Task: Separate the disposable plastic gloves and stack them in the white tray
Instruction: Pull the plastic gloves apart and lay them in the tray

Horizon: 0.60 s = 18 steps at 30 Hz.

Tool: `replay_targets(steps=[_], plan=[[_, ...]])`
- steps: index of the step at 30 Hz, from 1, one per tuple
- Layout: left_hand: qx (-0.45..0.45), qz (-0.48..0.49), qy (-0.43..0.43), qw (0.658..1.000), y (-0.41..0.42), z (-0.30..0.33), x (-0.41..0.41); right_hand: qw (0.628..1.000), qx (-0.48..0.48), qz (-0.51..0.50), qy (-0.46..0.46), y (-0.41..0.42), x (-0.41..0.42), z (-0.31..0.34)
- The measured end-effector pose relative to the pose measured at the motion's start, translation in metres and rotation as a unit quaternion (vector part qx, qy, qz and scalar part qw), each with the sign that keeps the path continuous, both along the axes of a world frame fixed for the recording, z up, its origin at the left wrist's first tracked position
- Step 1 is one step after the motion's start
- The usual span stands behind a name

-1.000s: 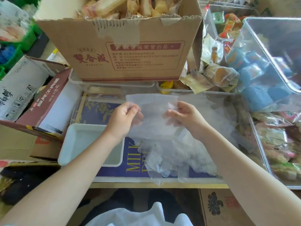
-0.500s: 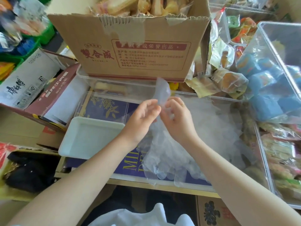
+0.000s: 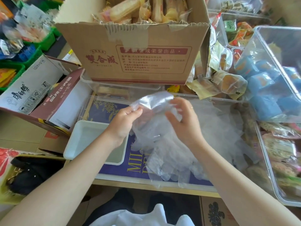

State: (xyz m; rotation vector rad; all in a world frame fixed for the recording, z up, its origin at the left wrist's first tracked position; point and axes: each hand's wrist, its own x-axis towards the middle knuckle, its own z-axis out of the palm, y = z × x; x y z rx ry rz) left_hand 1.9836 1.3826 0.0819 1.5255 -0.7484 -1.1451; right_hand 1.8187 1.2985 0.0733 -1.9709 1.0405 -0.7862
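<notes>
Head view: left hand (image 3: 125, 121) pinches the cuff of a clear glove (image 3: 153, 101), raised just right of the white tray (image 3: 78, 141); right hand (image 3: 182, 119) hovers beside it, fingers loosely spread. The film looks light, limp and clingy; the cuff edge is probably the best hold.

The left hand (image 3: 123, 121) pinches a clear glove (image 3: 153, 101), but film covers the fingertips, so the exact grip is unreadable; the right hand (image 3: 182, 121) sits just beside with fingers curled behind the same film, contact with it not determinable. Below both hands, the glove pile (image 3: 171, 160) merges into one translucent mass, single gloves not separable by eye. The left forearm crosses the white tray (image 3: 78, 137), hiding its near right corner, and the cardboard box (image 3: 138, 62) beyond the hands is cut by the top edge, its small print too blurred to read.
</notes>
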Motion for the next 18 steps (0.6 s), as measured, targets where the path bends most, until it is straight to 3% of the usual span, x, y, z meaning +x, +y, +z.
replay_targets(steps=[2, 4, 6, 10, 13, 16, 18], plan=[[0.004, -0.015, 0.029, 0.999, 0.004, 0.001, 0.008, 0.989, 0.134, -0.067, -0.002, -0.01, -0.002, 0.001], [0.004, -0.03, 0.054, 0.998, 0.006, 0.0, 0.016, 0.958, 0.281, -0.039, -0.039, -0.018, -0.002, -0.001], [0.009, -0.054, 0.061, 0.997, 0.009, 0.0, 0.022, 0.94, 0.337, 0.014, -0.06, -0.017, -0.001, -0.002], [0.054, -0.029, 0.013, 0.998, 0.013, -0.01, 0.028, 0.936, 0.341, -0.003, -0.091, -0.011, 0.011, -0.015], [0.1, 0.018, -0.062, 0.993, 0.015, -0.022, 0.03, 0.947, 0.314, -0.05, -0.053, -0.012, 0.018, -0.033], [0.135, 0.039, -0.106, 0.984, 0.016, -0.037, 0.037, 0.958, 0.231, -0.114, 0.122, -0.029, 0.003, -0.072], [0.152, 0.036, -0.125, 0.98, 0.018, -0.044, 0.042, 0.932, 0.202, -0.161, 0.255, -0.043, -0.016, -0.098]])
